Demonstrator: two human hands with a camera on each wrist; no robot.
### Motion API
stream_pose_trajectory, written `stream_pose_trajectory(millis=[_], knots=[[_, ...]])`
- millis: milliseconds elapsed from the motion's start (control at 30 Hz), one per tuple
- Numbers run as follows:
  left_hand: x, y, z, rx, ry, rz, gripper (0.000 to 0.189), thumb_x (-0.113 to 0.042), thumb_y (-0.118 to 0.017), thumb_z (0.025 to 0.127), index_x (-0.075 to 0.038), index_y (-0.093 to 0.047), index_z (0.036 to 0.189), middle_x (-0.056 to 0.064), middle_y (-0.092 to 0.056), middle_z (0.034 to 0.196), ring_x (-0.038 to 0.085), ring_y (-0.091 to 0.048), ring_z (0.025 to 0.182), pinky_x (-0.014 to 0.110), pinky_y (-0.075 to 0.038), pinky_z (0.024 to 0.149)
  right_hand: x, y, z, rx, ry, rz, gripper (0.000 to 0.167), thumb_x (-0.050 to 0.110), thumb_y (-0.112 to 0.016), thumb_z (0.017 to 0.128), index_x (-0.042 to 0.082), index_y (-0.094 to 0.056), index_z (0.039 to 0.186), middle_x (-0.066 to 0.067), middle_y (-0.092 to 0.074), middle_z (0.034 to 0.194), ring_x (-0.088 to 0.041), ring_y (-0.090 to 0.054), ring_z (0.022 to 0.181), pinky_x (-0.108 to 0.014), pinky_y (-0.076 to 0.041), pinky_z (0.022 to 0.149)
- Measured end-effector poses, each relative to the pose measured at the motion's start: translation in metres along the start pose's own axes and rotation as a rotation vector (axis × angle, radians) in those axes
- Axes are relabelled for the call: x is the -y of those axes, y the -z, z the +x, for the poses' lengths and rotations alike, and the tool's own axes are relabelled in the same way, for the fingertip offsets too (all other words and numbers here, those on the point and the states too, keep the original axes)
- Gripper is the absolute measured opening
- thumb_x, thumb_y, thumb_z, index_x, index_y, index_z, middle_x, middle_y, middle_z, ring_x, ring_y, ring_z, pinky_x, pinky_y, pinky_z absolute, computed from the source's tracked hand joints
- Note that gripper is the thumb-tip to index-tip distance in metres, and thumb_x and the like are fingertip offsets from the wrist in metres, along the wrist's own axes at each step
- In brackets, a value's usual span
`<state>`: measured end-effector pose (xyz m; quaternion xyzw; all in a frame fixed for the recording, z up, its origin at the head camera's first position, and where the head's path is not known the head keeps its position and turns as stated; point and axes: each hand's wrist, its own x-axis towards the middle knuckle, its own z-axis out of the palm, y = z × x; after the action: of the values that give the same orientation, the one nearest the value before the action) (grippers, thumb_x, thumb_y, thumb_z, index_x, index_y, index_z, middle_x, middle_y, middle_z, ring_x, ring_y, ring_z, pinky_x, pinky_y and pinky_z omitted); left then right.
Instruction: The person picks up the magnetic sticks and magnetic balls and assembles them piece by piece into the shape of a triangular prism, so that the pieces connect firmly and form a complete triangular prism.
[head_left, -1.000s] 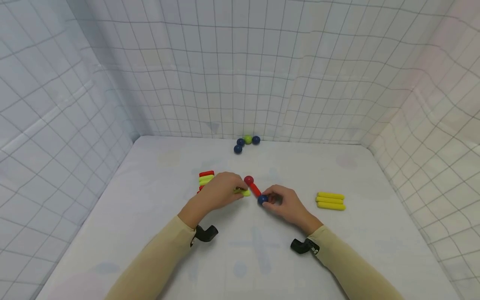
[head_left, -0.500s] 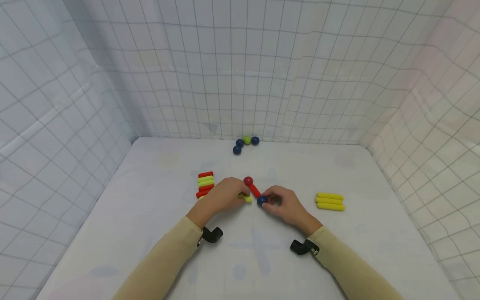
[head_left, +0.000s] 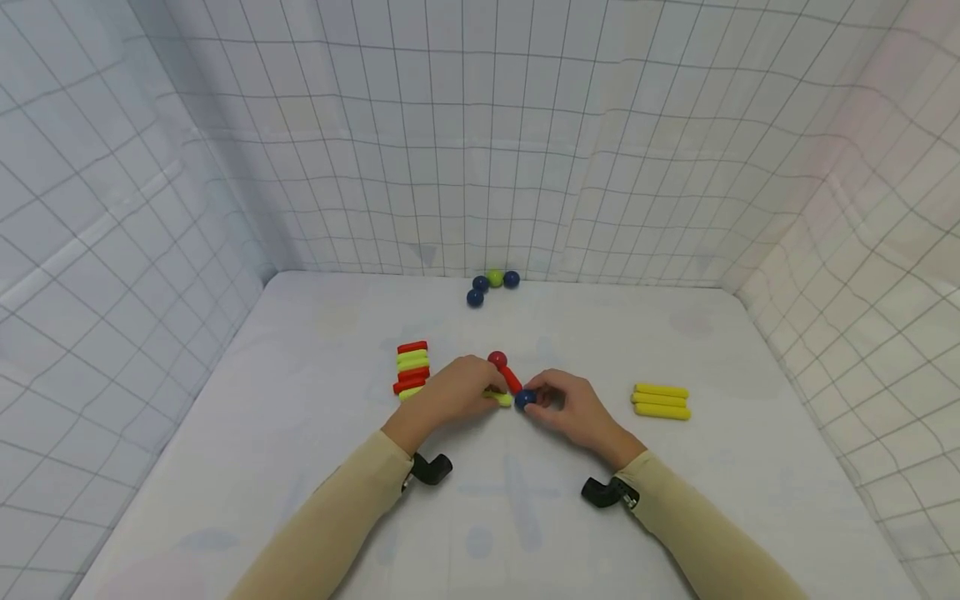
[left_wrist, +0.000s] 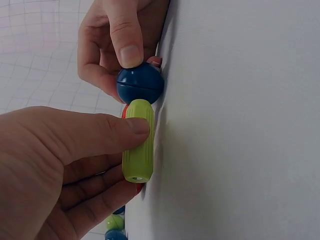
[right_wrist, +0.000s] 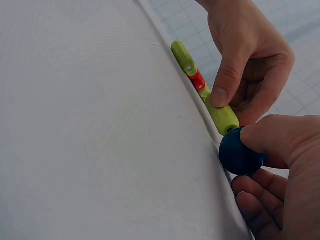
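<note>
My left hand [head_left: 459, 392] pinches a lime-green ribbed rod [left_wrist: 138, 150] between thumb and fingers. The rod's far end meets a dark blue ball [left_wrist: 140, 84] in the left wrist view. My right hand [head_left: 573, 408] holds that ball between thumb and fingers, at the table surface. A red rod [head_left: 512, 380] runs from the ball up to a red ball [head_left: 497, 359], forming a slanted line in the head view. In the right wrist view the lime rod's end sits right at the ball.
Red and lime rods [head_left: 412, 364] lie in a stacked row to the left, partly behind my left hand. Yellow rods [head_left: 660, 401] lie at the right. Several balls, blue [head_left: 476, 297] and one green [head_left: 496, 277], rest near the back wall of gridded white cloth [head_left: 480, 167].
My left hand has moved right and slightly toward me, bringing the lime rod from beside the red rod to the blue ball. My right hand stays in place on the ball.
</note>
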<state>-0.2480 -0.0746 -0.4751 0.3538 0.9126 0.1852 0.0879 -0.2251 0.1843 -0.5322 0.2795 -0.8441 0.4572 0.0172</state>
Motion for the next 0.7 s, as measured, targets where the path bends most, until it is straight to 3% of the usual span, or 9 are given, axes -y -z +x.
stream_pose_trajectory(millis=[433,700], knots=[[-0.0016,-0.0012,0.0025,-0.006,-0.011,0.013,0.018,-0.012,-0.083,0.097,-0.014,-0.084,0.115,-0.006,-0.078,0.105,0.014,-0.067,0.096,0.036,-0.055,0.097,-0.0010,-0.0003,0.0006,-0.007,0.023,-0.009,0.025,0.014,-0.086,0.095,0.023,-0.076,0.116,0.011,-0.070,0.100,-0.014,-0.065,0.089,-0.033,-0.055,0.080],[-0.0029,0.0005,0.0040,-0.004,0.022,0.005,0.020,-0.012,-0.083,0.097,-0.014,-0.084,0.117,-0.005,-0.078,0.106,0.016,-0.067,0.098,0.037,-0.055,0.098,-0.0012,-0.0006,0.0010,-0.006,0.015,-0.007,0.024,0.014,-0.087,0.095,0.023,-0.076,0.115,0.011,-0.070,0.100,-0.014,-0.065,0.089,-0.032,-0.055,0.080]])
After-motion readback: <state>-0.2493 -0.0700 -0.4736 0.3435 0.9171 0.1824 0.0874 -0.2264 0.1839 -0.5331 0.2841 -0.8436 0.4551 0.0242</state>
